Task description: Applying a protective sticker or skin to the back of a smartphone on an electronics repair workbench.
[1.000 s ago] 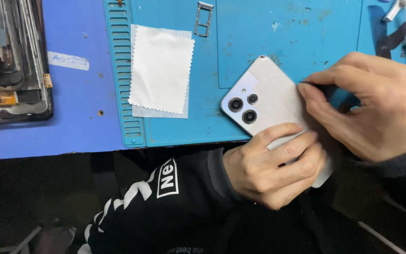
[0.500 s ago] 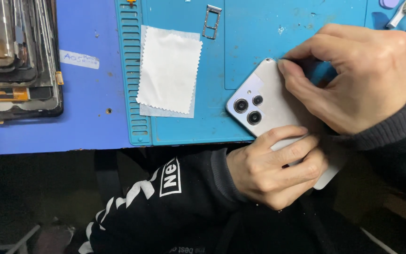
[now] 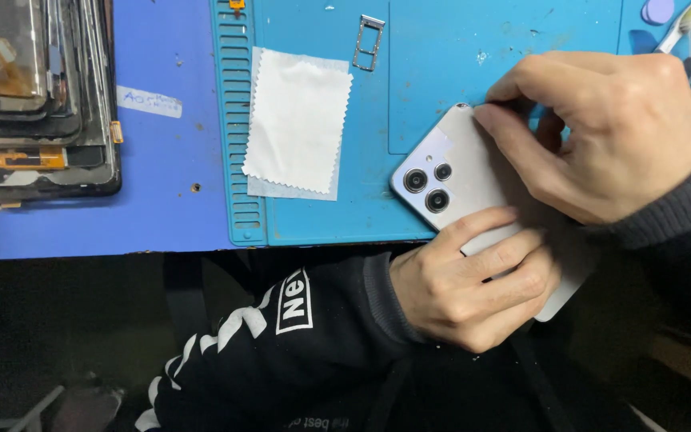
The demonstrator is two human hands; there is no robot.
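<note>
**Working the top edge of the phone's back cover**

We hold a white, flat-backed smartphone with a triple camera cluster face-down at the lower middle of the frame, half on the teal silicone repair mat and half over the bench edge. Our left hand wraps it from below, fingers closed across the back cover. Our right hand, at the right of the frame, pinches its fingers narrowly at the phone's upper corner, thumb tip pressed along the edge; whether a thin tool sits between them we cannot tell.

We judge the step to be working along the seam at that corner. The next move calls for a steady grip below and light, even pressure along the edge.

Left of the phone lie a white pinked-edge cloth and a small metal card tray; a stack of dark screen assemblies fills the upper left.
</note>
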